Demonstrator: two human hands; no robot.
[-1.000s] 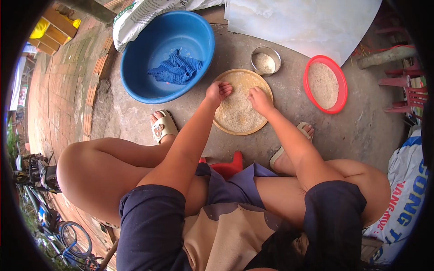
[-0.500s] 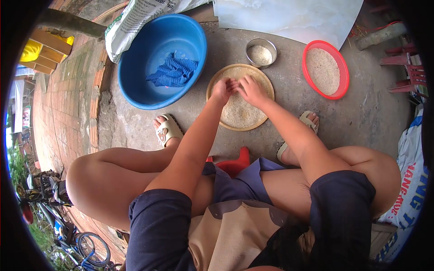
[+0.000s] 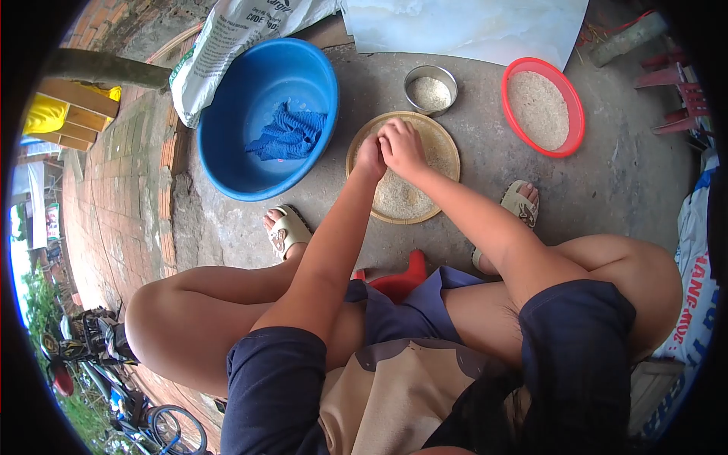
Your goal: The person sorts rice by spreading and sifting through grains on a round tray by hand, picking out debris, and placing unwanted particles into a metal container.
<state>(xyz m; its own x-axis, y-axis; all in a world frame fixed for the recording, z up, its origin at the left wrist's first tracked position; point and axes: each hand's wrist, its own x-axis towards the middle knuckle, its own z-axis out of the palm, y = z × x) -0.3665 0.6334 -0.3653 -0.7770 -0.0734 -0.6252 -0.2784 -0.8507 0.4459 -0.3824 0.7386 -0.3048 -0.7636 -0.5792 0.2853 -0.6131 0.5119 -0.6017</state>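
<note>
Over the far left part of a round woven tray (image 3: 406, 216), my left hand (image 3: 369, 158) and my right hand (image 3: 403, 147) are pressed together. The right fingers curl over the left hand, which looks closed, its fingertips mostly covered. Whatever may be between them is hidden. Pale, rice-like grains (image 3: 398, 196) lie spread on the tray below. Just beyond the tray stands a round metal bowl (image 3: 407, 92) with similar grains (image 3: 430, 93) in it.
To the left, a large blue basin (image 3: 220, 163) contains a blue cloth (image 3: 288, 131). A red basket (image 3: 579, 114) of grains stands at right. A white sack (image 3: 227, 57) leans over the basin. Sandalled feet flank the tray, and part of a red stool (image 3: 402, 282) shows between the legs.
My hands have come together; the right fingers, spread before, now curl over the left hand. The camera view has shifted slightly.
</note>
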